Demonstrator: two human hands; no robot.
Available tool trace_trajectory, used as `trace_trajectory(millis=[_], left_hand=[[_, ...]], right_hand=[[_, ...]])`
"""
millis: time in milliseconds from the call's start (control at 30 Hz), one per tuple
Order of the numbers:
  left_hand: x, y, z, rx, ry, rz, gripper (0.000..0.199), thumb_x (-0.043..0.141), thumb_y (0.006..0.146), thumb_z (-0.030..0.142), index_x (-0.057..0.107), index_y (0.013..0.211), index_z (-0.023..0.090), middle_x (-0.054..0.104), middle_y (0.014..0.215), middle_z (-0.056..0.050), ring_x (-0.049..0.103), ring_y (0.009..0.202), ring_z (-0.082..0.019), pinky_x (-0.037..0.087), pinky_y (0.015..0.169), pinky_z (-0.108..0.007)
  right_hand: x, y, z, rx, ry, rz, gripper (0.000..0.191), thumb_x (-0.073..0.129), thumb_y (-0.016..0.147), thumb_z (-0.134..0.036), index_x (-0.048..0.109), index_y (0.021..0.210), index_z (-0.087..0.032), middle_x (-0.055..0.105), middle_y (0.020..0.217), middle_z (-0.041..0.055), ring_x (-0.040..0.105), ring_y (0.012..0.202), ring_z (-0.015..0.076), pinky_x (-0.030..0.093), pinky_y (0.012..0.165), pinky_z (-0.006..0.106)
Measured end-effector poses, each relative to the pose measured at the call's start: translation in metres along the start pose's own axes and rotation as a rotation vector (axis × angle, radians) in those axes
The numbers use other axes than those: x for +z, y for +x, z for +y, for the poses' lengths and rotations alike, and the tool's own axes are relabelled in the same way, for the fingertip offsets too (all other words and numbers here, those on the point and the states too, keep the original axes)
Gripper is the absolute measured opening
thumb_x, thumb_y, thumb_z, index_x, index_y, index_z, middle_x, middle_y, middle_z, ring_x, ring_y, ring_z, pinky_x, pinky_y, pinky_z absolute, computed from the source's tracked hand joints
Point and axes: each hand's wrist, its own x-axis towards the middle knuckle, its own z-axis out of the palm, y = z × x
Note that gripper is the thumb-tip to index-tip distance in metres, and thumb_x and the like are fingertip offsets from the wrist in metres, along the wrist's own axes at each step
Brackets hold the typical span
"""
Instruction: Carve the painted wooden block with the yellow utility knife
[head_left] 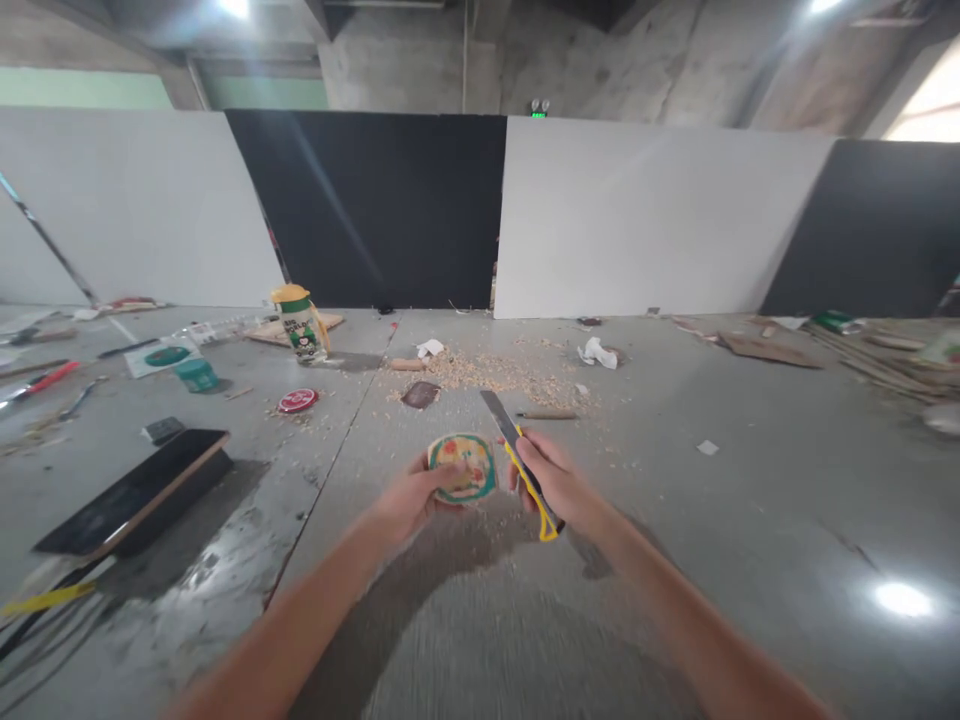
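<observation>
— Just in front of the left hand's fingers [450, 478], what is that round thing?

— A small painted disc [463, 466], green-rimmed with red and yellow on its face. The left hand [411, 500] grips it from below and the side, thumb across the lower face, so the flat side tilts up toward the person and the edge nearest the other hand stays bare.

— And the right hand [553, 485]?

— It is clenched around a yellow utility knife [523, 462], blade pushed out and pointing up and away from the body. The blade sits just beside the disc's right edge; whether it touches cannot be told. Holding the handle low in the fist probably gives control over the tip.

— Why hold both up off the concrete floor [675, 520]?

— It likely lets the person turn the disc against the blade. Beyond the fingers lies a scatter of wood shavings [495, 375] and a pencil [545, 414].

— Anything off to the left of the fingers?

— A jar with a yellow lid [300, 322], a red lid [298, 401] and a dark board [135, 492], well apart from both hands.
</observation>
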Motion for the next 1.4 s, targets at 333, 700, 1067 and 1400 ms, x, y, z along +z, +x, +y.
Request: trace_trajectory(millis=[333, 700, 1067, 1400], left_hand=[[-0.005, 0.001, -0.005, 0.111, 0.043, -0.079, 0.056, 0.09, 0.053, 0.016, 0.064, 0.103, 0.012, 0.072, 0.097, -0.008, 0.068, 0.083, -0.017, 0.055, 0.08, -0.027], [-0.001, -0.013, -0.013, 0.28, 0.06, -0.162, 0.094, 0.085, 0.062, 0.017, 0.036, 0.143, 0.023, 0.057, 0.133, -0.014, 0.062, 0.11, -0.023, 0.051, 0.092, -0.032], [0.002, -0.015, -0.016, 0.318, 0.171, -0.112, 0.044, 0.079, 0.073, 0.038, 0.068, 0.108, 0.014, 0.072, 0.108, -0.011, 0.067, 0.092, -0.02, 0.053, 0.083, -0.031], [0.007, -0.009, -0.016, 0.433, 0.198, -0.012, 0.044, 0.076, 0.076, 0.033, 0.069, 0.116, 0.016, 0.071, 0.1, -0.006, 0.058, 0.072, -0.009, 0.042, 0.057, -0.019]], right_hand=[[0.021, 0.0, 0.033, 0.125, 0.168, 0.092, 0.035, 0.065, 0.077, -0.053, 0.051, 0.084, -0.022, 0.049, 0.052, -0.0106, 0.043, 0.032, 0.0062, 0.034, 0.033, 0.019], [0.027, -0.011, 0.033, 0.202, 0.397, 0.144, 0.039, 0.071, 0.072, -0.054, 0.049, 0.073, -0.022, 0.054, 0.053, -0.0074, 0.045, 0.034, 0.0061, 0.036, 0.032, 0.019], [0.035, -0.027, 0.039, 0.194, 0.518, 0.132, 0.028, 0.07, 0.073, -0.043, 0.055, 0.084, -0.021, 0.068, 0.073, -0.0017, 0.039, 0.034, 0.0044, 0.037, 0.034, 0.021], [0.026, -0.03, 0.043, 0.117, 0.455, 0.194, 0.039, 0.078, 0.067, -0.048, 0.051, 0.079, -0.022, 0.059, 0.063, -0.0076, 0.043, 0.035, 0.0045, 0.034, 0.032, 0.02]])
